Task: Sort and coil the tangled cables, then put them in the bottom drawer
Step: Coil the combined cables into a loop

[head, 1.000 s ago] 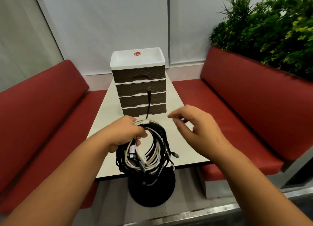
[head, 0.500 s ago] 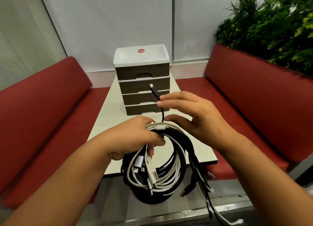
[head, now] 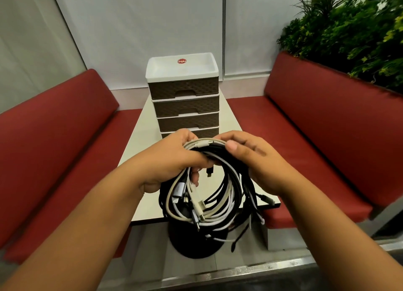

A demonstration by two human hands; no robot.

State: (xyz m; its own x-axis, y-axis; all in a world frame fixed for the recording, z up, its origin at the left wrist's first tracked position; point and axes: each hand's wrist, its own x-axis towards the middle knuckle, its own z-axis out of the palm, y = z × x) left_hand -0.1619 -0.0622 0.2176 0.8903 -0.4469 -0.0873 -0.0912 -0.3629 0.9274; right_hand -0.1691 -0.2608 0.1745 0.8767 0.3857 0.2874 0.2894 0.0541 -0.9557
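Note:
A bundle of black and white cables point(head: 220, 205) hangs in a rough coil in front of me, over the near edge of the table point(head: 139, 138). My left hand point(head: 172, 160) grips the top left of the coil. My right hand point(head: 255, 160) holds the top right, thumb pressed on the white strands. Several plug ends dangle from the loop's lower part. Behind the hands stands a drawer unit point(head: 185, 99) with brown fronts and a white top tray; all visible drawers are closed. Its bottom drawer point(head: 209, 132) is mostly hidden by my hands.
Red padded benches run along the left point(head: 54, 127) and right point(head: 327, 127) of the narrow white table. A green plant point(head: 349, 29) fills the upper right corner. The table's round black base point(head: 196, 245) shows on the floor below the coil.
My right hand dropped from the upright black cable end onto the top of the coil. The black end now hangs inside the loop. Both hands and the bundle rose toward the drawers.

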